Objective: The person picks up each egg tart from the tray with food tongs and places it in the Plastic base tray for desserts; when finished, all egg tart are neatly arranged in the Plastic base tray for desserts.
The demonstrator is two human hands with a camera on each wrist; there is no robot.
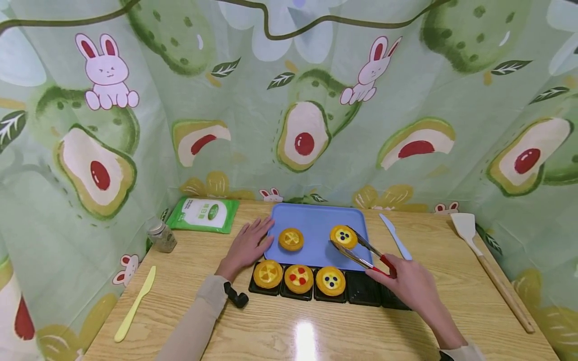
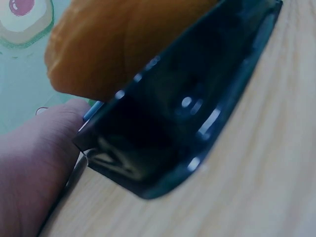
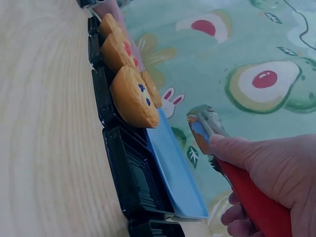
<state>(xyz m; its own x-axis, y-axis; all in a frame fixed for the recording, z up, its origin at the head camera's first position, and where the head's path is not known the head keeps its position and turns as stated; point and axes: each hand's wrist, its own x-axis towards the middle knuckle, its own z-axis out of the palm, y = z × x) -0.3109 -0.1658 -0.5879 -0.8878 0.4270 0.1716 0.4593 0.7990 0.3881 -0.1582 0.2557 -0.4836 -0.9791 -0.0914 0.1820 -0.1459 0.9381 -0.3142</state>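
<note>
My right hand grips red-handled tongs, also seen in the right wrist view. The tongs' tips lie on either side of an egg tart with blue dots, over the right part of a blue tray. My left hand rests with extended fingers at the tray's left edge. Another egg tart with a yellow wedge pattern sits on the tray's left half. In front of it, a row of black compartments holds three tarts: wedge-patterned, red-dotted and blue-dotted.
A green-and-white packet and a small lidded jar stand at the back left. A yellow knife lies at the left. Right of the tray are a blue knife and a wooden-handled spatula. A patterned curtain surrounds the table.
</note>
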